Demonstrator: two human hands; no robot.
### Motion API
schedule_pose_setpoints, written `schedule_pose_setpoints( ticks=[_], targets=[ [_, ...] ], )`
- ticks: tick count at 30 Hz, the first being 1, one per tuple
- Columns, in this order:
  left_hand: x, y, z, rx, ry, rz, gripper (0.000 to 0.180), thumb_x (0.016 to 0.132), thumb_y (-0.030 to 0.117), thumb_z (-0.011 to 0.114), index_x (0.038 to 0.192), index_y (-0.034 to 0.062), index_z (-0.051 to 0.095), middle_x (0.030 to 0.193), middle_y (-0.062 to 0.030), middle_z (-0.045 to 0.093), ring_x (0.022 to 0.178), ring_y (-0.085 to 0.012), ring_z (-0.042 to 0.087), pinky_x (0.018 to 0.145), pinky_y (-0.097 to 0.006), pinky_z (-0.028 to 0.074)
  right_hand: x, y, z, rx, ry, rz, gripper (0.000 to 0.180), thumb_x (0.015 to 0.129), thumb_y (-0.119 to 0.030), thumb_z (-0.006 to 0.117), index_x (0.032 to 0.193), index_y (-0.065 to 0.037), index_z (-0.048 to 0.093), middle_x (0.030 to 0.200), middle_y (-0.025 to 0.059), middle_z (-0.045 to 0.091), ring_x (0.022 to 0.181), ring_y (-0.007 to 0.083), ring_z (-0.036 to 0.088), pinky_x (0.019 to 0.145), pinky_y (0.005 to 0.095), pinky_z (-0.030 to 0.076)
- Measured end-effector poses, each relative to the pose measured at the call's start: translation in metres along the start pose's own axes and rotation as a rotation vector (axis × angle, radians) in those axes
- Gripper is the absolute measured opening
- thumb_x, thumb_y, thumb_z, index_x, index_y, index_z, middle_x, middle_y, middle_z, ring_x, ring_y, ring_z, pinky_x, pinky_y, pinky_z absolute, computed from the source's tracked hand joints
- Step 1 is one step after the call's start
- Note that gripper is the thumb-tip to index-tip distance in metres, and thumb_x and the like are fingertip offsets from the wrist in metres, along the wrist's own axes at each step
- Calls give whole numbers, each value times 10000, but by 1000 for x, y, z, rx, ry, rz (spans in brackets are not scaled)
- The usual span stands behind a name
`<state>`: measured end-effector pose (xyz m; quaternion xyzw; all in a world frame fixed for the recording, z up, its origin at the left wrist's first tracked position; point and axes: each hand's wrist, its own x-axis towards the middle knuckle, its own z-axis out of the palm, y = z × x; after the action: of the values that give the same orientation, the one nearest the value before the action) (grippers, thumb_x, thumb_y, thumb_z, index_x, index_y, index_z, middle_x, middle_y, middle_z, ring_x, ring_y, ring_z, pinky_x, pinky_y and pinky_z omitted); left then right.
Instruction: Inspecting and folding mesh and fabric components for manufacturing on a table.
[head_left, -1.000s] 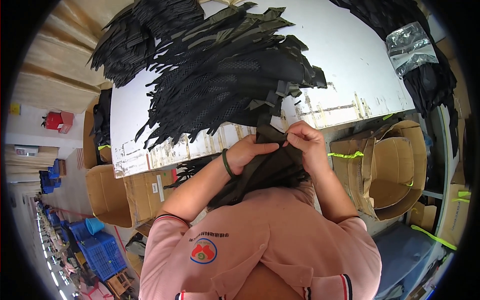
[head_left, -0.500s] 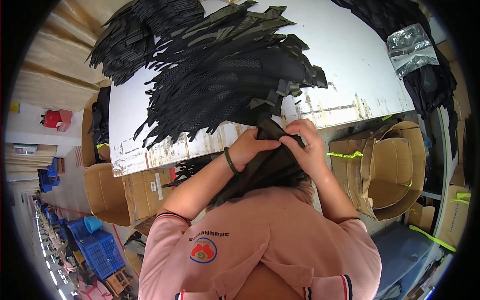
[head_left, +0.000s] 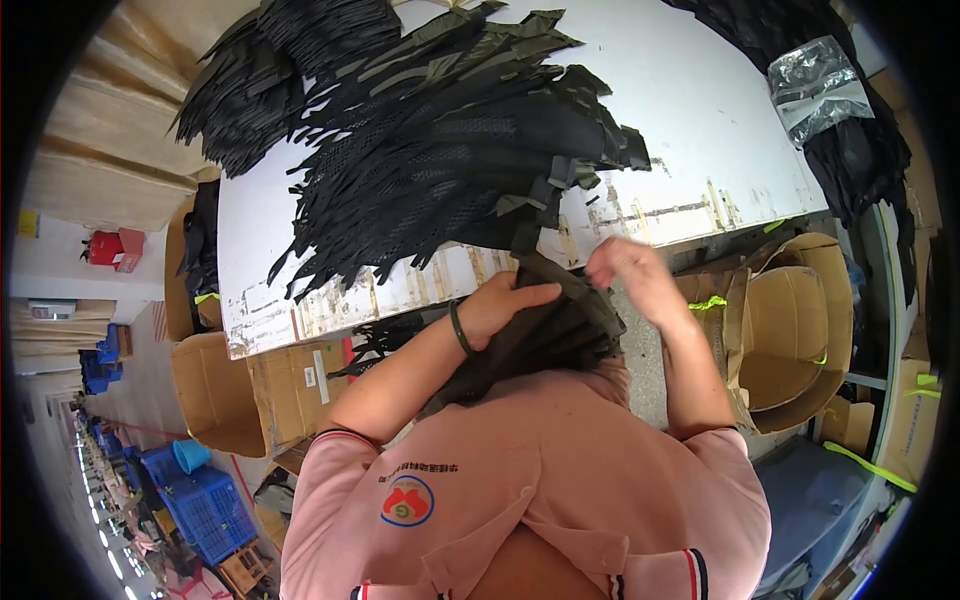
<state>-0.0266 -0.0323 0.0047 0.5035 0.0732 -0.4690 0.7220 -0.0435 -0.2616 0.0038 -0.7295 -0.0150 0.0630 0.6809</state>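
A dark piece of fabric hangs over the near edge of the table against my lap. My left hand is closed on its upper part, the thumb lying across the cloth. Just right of the fabric, my right hand is apart from it, its fingers curled together and slightly blurred. Whether anything small is pinched there is too hard to see. Beyond both hands, a spread pile of black mesh pieces with narrow strips covers much of the white table.
Stacked black pieces lie at the far left. At the right edge of the table is a clear plastic bag on black fabric. Open cardboard boxes stand below the table, one on the left and one on the right.
My right hand has come off the fabric and moved a little to the right. My left hand keeps its hold, and the fabric's upper right part has dropped open slightly.
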Motion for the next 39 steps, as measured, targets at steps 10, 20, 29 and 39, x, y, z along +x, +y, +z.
schedule_pose_setpoints(
  ticks=[10,20,29,39],
  targets=[
    [7,-10,-3,78,-97,0,311,882,207,654,1121,10,619,1035,-42,658,893,-104,612,811,-250,487,-12,0,26,183,15,71,56,906,-42,590,907,-40,534,778,-15,573,697,45,522,624,192,426],
    [3,-6,2,189,-73,79,260,871,189,667,1041,-7,656,985,-41,672,887,-103,602,807,-255,480,4,9,16,-196,195,-92,151,934,-153,554,1026,-34,571,874,33,597,783,114,547,711,256,456],
    [-10,-3,-13,1010,-35,333,353,822,323,697,975,8,649,912,-139,680,848,-235,645,776,-330,483,-6,19,36,-475,259,-146,198,899,-198,609,848,-14,556,683,191,574,608,340,558,561,372,448],
    [0,-84,-60,1583,90,293,498,832,555,580,852,58,552,768,-198,632,764,-411,607,651,-489,477,-52,131,43,-810,321,47,261,931,-297,546,826,-62,506,662,223,598,631,445,583,551,526,438]
  ],
)
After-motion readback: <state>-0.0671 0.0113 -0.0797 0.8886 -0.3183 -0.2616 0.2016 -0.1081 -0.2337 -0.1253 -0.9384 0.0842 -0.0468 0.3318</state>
